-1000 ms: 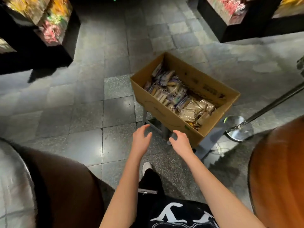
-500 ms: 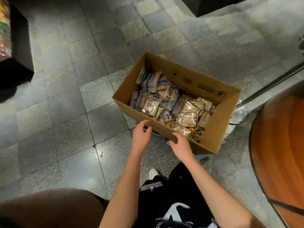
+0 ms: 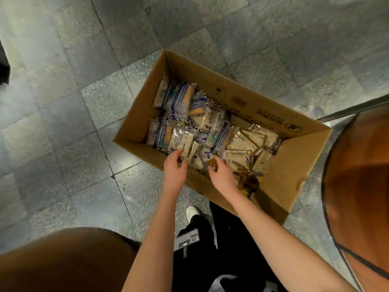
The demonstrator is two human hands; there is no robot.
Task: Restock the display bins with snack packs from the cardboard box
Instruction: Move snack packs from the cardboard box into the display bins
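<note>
The cardboard box (image 3: 242, 95) is sitting on the tiled floor (image 3: 84, 102), snack packs (image 3: 181, 142) heaped inside it: purple-striped ones toward its 10 o'clock end, gold-wrapped packs (image 3: 242, 144) toward 4 o'clock. Both hands are reaching over the near rim. The left hand (image 3: 175, 168) is hovering loosely spread, holding nothing visible. The right hand (image 3: 222, 175) is dipping its fingertips among wrappers, so I cannot tell whether it is gripping. I would be gathering one kind at a time, scooping from beneath, since the slick film probably slides.

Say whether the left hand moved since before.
Yes. The left hand went forward, from short of the cardboard box to over its near rim, at the snack packs.
</note>
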